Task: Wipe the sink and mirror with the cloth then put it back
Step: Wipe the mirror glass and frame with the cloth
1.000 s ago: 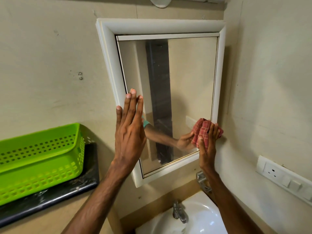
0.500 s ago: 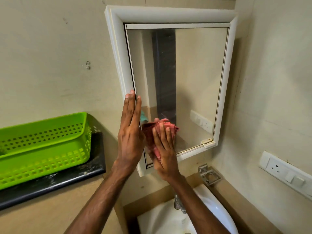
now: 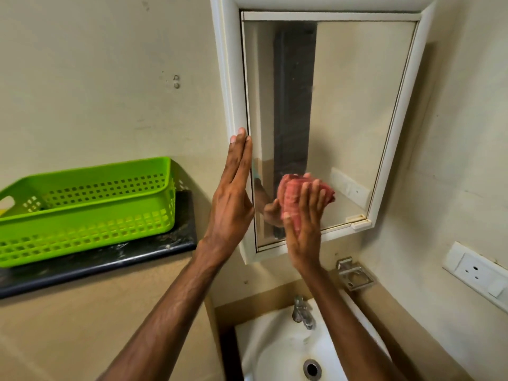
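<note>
A white-framed mirror (image 3: 343, 111) hangs on the wall above a white sink (image 3: 277, 350). My right hand (image 3: 302, 229) presses a bunched red checked cloth (image 3: 291, 196) against the lower left part of the glass, fingers curled over it. My left hand (image 3: 231, 204) lies flat with straight fingers against the left edge of the mirror frame. The hand and cloth are reflected in the glass.
A green plastic basket (image 3: 90, 204) stands on a dark shelf (image 3: 110, 259) at the left. A metal tap (image 3: 302, 312) sits at the back of the sink, a metal holder (image 3: 354, 273) on the wall beside it. A white socket plate (image 3: 475, 273) is at the right.
My right hand swept the cloth from the mirror's lower right corner to the lower left and has now shifted slightly back right. My left hand stayed on the frame.
</note>
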Available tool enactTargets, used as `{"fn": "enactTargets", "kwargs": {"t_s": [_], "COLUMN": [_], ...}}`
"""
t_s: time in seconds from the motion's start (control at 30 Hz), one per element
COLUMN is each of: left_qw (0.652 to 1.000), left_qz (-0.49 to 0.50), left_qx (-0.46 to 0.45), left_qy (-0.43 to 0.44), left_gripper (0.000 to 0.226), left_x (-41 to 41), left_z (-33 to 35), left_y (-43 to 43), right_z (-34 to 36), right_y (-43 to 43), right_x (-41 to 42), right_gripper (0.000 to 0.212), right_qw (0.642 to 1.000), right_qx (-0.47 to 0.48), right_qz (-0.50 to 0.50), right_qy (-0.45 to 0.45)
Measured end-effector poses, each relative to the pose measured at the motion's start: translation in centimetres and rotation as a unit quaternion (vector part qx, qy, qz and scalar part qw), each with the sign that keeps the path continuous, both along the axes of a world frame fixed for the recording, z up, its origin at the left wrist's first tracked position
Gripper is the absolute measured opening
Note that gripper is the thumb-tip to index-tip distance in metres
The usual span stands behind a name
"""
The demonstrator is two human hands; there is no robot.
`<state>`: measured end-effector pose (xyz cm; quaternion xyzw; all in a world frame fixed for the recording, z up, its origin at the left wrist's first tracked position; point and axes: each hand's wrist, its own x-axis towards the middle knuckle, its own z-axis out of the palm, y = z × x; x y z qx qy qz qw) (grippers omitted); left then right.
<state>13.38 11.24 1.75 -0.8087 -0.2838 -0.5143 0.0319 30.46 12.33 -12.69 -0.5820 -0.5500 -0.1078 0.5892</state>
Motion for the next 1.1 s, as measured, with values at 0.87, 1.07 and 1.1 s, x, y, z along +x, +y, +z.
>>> {"fn": "enactTargets", "kwargs": {"t_s": [0.87,1.07,1.1], "left_qw": [0.998,0.996,0.996], "left_qz": [0.048,0.072,0.069], "left_qx": [-0.021,-0.027,-0.027], "left_qy": [0.038,0.04,0.044], "left_gripper": [0.088,0.098,0.094], "left_x": [0.5,0.8,0.8], "left_z": [-3.2,-3.5,-3.6], "left_y": [-1.4,-0.9,-1.0], "right_z": [-9.8,-8.6,-8.3], "right_y": [-3.4,-3.0,-2.9], "right_x": [2.8,6.7,5.5], "right_gripper": [0.065,0.065,0.065], "right_qw": [0.979,0.989,0.989], "right_qx": [-0.097,-0.093,-0.082], "right_qz": [0.006,-0.116,-0.117], "right_qy": [-0.178,0.006,0.043]}}
